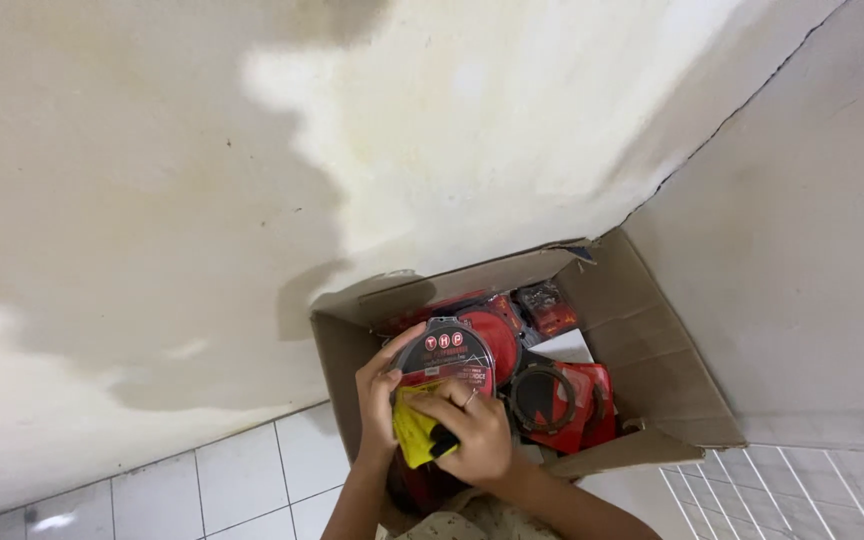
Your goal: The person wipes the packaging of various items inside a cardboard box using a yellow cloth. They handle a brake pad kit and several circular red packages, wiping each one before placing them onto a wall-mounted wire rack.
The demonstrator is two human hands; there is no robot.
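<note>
— Walls first: what do you see around you?

— Cream walls (152,150) with big stains meet in a corner, and white floor tiles (242,480) sit below. An open cardboard box (652,340) stands on the floor, pushed into that corner.

— What is in the box?

— Lots of red packs. Near the back edge I see a small red pack (550,308). By the right side lies a dark ring (542,398) in red wrapping.

— Where are the hands?

— Both are over the front left corner of the box. My left hand (380,398) holds the left edge of a round red and black pack (449,352), with fingers curled around its rim. The pack stands up on its edge, leaning a little, above the other packs.

— And the other hand?

— My right hand (474,425) is just below the round pack. Its fingers are closed on a yellow and black tag (414,432), which touches the bottom of the pack.

— Do the hands touch?

— They are right beside each other. I cannot tell if they touch.
</note>
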